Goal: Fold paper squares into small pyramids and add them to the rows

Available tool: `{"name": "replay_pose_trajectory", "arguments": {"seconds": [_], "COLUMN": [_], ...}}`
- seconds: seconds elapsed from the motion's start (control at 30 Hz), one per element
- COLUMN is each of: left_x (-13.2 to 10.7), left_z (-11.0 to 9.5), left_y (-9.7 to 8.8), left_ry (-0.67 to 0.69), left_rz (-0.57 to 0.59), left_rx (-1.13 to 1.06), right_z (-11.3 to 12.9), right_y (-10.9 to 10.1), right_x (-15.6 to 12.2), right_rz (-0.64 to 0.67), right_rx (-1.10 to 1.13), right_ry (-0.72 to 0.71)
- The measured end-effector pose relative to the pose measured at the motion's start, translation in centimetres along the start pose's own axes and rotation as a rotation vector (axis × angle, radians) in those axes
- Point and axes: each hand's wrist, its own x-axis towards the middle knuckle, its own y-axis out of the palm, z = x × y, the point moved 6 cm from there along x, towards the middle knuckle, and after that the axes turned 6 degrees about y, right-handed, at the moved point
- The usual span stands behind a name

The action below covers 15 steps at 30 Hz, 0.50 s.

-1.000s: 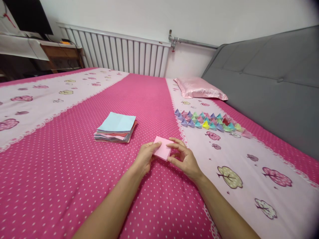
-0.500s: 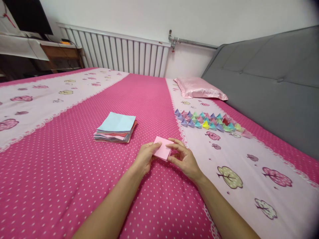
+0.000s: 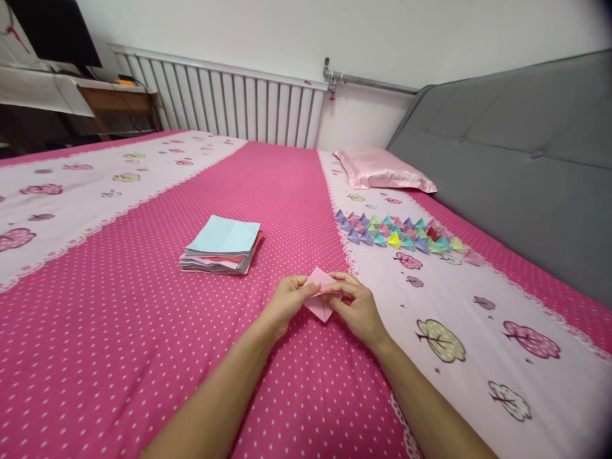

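Between my two hands is a folded piece of pink origami paper (image 3: 320, 310), turned cornerwise like a diamond, with a crease down its lower half. My left hand (image 3: 285, 302) pinches its left side, thumb on top near the middle. From the right, my right hand (image 3: 356, 308) grips it with thumb and fingers along a raised fold. Both hands are low over the pink dotted bedspread (image 3: 287, 191). To their left lies a stack of coloured paper squares (image 3: 223, 236), light blue on top. Rows of small folded paper boats (image 3: 394, 240) in several colours stand to the right.
A pink satin pillow (image 3: 382, 169) lies at the back right beside the grey padded headboard (image 3: 521, 140). Behind the bed are a white radiator (image 3: 229, 99) and a pipe (image 3: 377, 81). A desk with a dark monitor (image 3: 52, 32) stands at the far left.
The pink paper has turned from a flat square to a diamond, with a fold now raised across it. Both hands have shifted their grip on it. The stack and boats are unchanged.
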Motion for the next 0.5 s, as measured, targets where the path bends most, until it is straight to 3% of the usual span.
{"name": "replay_pose_trajectory", "arguments": {"seconds": [0.13,0.3,0.5], "left_x": [-0.2,-0.4,-0.1], "left_z": [-0.6,-0.8,-0.3], "left_y": [0.4,1.3,0.9], "left_ry": [0.027,0.022,0.021], "left_rz": [0.012,0.141,0.107], "left_rx": [-0.006,0.03,0.099], "right_z": [0.6,0.8,0.0], "right_y": [-0.4,-0.6,-0.5], "right_x": [0.0,-0.1,-0.3], "right_rz": [-0.042,-0.065,-0.102], "right_rx": [-0.006,0.01,0.068], "right_ry": [-0.021,0.024,0.1]}}
